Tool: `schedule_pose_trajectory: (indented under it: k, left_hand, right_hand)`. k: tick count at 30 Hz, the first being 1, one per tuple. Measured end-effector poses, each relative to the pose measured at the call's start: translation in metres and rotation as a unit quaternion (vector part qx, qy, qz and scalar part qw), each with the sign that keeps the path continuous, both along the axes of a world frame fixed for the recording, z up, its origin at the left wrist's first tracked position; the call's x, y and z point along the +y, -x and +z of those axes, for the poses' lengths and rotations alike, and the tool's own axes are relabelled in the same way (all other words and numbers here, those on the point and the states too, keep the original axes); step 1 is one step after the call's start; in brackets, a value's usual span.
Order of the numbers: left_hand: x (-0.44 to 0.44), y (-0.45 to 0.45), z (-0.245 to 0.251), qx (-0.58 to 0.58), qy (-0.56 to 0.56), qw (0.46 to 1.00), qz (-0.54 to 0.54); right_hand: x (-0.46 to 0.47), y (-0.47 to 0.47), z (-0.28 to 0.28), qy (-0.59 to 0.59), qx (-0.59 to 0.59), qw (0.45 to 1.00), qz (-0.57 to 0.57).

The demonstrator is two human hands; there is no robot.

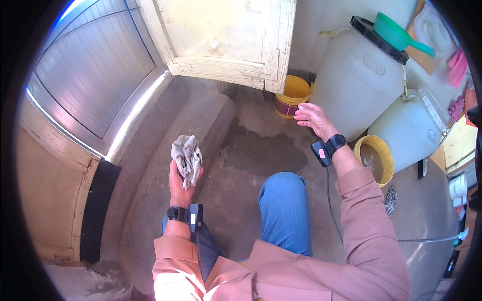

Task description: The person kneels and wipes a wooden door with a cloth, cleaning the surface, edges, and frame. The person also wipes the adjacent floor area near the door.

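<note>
A crumpled, greyish-white cloth rag (187, 160) rests bunched up in my left hand (183, 185), above the concrete step. My right hand (313, 117) is raised in front of the large white drum, near the yellow bucket (287, 109). Its fingers are stretched out, loosely curved, and nothing shows in them. Below it, a dark wet patch (263, 152) spreads over the concrete floor. Each wrist carries a black strap with a small box, and a cable runs from it.
A cream wooden door (222, 37) stands ahead, and a metal door (98, 71) is at left. A raised concrete step (180, 124) runs beside me. On the right are a white plastic drum (350, 79) with a green dipper (395, 32), another drum (406, 124) and a yellow bucket of murky water (359, 171).
</note>
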State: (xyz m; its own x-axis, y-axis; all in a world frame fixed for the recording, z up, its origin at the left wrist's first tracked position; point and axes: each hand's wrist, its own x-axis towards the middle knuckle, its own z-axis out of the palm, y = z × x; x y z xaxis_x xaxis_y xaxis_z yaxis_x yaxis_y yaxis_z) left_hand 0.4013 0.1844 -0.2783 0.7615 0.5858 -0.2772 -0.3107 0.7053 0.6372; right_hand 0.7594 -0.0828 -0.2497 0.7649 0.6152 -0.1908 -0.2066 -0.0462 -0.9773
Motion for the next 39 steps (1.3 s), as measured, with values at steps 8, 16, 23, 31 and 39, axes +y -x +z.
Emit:
schedule_pose_trajectory:
  k: [8, 16, 23, 31, 39]
  left_hand:
    - [-0.032, -0.032, 0.034, -0.072, -0.002, 0.997, -0.033]
    - [-0.045, -0.057, 0.033, -0.112, 0.002, 0.993, -0.031]
    - [-0.045, -0.072, 0.033, -0.134, 0.064, 0.989, -0.017]
    - [-0.044, -0.079, 0.026, -0.087, 0.054, 0.993, -0.066]
    - [-0.039, -0.069, 0.029, -0.082, 0.04, 0.995, -0.035]
  right_hand:
    - [0.003, -0.005, -0.037, -0.006, -0.029, 0.998, 0.05]
    - [-0.045, 0.016, -0.109, 0.173, 0.091, 0.978, 0.066]
    - [0.001, -0.017, -0.058, 0.091, 0.0, 0.995, 0.034]
    - [0.087, -0.046, 0.036, -0.048, -0.162, 0.982, -0.08]
    - [0.056, -0.029, -0.028, 0.087, -0.055, 0.995, 0.012]
